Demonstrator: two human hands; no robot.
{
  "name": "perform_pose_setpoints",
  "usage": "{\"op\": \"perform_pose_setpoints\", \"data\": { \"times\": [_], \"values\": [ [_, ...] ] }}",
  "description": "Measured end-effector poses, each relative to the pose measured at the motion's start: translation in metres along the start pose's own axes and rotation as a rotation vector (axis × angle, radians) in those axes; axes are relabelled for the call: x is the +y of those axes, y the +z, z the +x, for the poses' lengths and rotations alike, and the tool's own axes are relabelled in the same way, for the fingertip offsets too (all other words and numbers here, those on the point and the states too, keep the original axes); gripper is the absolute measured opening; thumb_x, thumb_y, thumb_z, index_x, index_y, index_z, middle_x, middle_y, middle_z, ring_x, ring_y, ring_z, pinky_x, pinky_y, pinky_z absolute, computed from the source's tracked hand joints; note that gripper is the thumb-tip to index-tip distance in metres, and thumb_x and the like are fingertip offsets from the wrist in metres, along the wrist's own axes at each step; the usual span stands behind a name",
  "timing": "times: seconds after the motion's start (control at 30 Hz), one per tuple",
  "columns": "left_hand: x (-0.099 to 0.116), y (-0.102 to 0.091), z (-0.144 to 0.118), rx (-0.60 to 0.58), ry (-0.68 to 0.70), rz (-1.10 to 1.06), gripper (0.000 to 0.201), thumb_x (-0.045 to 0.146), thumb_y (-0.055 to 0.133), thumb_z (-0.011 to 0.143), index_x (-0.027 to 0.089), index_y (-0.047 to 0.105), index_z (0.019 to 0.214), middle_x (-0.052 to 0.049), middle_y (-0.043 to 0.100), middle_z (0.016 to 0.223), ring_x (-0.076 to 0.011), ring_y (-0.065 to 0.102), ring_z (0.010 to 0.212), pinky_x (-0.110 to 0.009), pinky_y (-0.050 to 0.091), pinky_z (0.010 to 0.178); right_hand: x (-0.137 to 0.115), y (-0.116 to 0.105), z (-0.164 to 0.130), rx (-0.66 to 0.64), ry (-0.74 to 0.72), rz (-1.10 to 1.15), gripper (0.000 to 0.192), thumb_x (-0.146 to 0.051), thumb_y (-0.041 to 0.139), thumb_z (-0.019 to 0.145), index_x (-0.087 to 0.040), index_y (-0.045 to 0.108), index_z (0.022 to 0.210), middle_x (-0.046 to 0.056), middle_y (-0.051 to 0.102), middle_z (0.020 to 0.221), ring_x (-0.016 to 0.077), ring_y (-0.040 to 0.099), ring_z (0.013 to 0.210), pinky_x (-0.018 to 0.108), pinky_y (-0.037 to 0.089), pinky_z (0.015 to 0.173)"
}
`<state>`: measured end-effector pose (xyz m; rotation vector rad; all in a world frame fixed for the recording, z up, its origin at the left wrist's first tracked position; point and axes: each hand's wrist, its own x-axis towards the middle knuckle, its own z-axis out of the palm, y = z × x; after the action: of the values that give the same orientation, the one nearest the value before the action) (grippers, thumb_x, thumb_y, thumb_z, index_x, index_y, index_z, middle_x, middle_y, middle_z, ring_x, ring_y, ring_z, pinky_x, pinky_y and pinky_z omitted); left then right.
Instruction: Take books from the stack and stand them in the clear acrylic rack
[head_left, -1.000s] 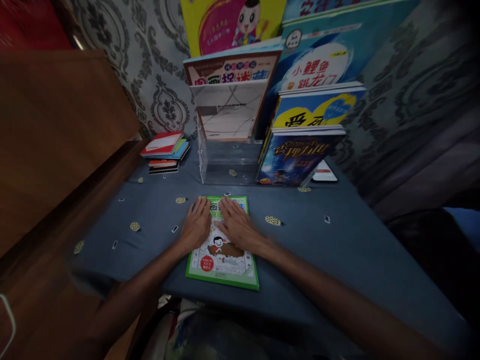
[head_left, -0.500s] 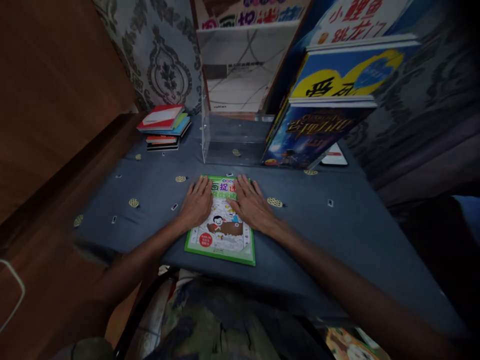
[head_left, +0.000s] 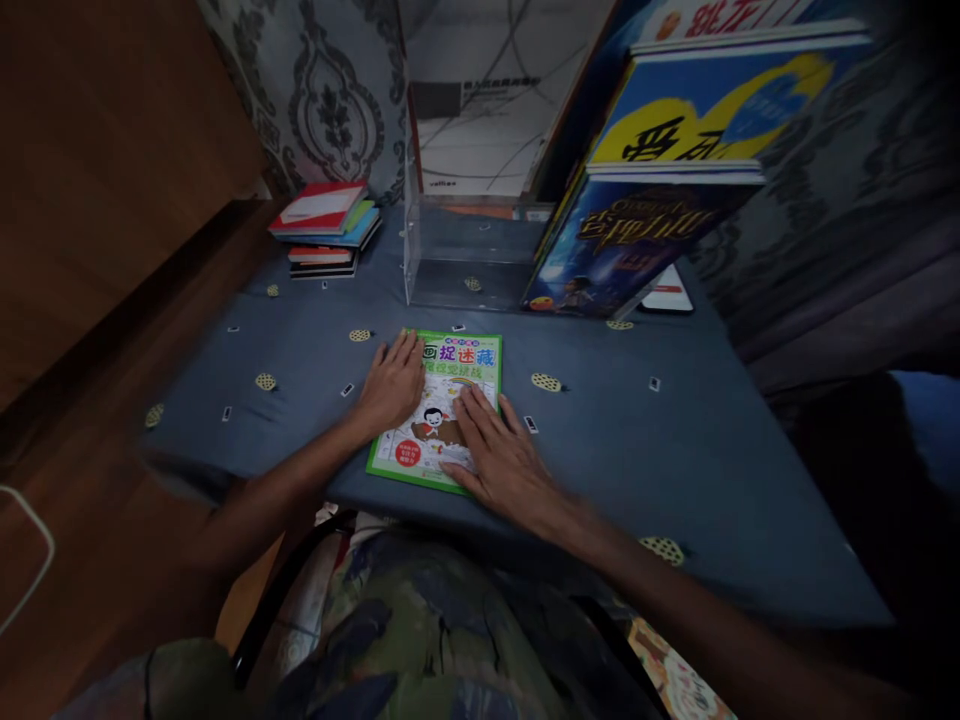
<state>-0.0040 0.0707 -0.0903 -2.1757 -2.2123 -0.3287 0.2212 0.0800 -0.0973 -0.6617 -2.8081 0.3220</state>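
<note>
A green-edged picture book (head_left: 439, 378) lies closed and flat near the front edge of the table, its cover up. My left hand (head_left: 394, 382) rests flat over its upper left side, fingers stretched out and pointing away from me. Lower down, my right hand (head_left: 504, 455) lies across the book's right side with its fingers extended and the thumb apart. It hides part of the cover drawing and the lower right edge. Neither hand grips anything.
The table wears a dark blue cloth (head_left: 600, 430) with pineapple prints. Behind the book stands a clear acrylic holder (head_left: 469, 285) beside upright books (head_left: 637, 240). A small stack of books (head_left: 326, 230) sits back left. A phone-like white object (head_left: 667, 290) lies behind the upright books.
My right hand has slid down the cover toward me, uncovering the title at the upper right. My left hand stays on the upper left side. The view has tilted slightly downward.
</note>
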Motion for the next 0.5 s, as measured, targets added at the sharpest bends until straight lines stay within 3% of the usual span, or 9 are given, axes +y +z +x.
{"op": "perform_pose_setpoints", "data": {
  "times": [0.23, 0.5],
  "values": [
    [0.017, -0.011, -0.019, 0.014, 0.045, 0.059, 0.052, 0.033, 0.028, 0.104, 0.007, 0.043, 0.147, -0.020, 0.041, 0.156, -0.0299, 0.033, 0.149, -0.056, 0.024, 0.122, -0.001, 0.002, -0.001, 0.011, 0.017, -0.002, 0.075, -0.058, 0.036, 0.100, -0.010, 0.026, 0.157, 0.020, 0.029, 0.163, 0.0321, 0.018, 0.154, 0.057, 0.018, 0.124],
    [0.033, -0.006, -0.060, 0.024, 0.102, 0.028, 0.053, 0.039, 0.030, 0.105, 0.007, 0.043, 0.146, -0.020, 0.042, 0.155, -0.0291, 0.034, 0.149, -0.053, 0.026, 0.122, 0.000, 0.006, -0.002, 0.025, 0.003, -0.022, 0.075, -0.057, 0.037, 0.100, -0.007, 0.029, 0.155, 0.023, 0.030, 0.162, 0.0321, 0.018, 0.154, 0.058, 0.018, 0.124]
  ]
}}
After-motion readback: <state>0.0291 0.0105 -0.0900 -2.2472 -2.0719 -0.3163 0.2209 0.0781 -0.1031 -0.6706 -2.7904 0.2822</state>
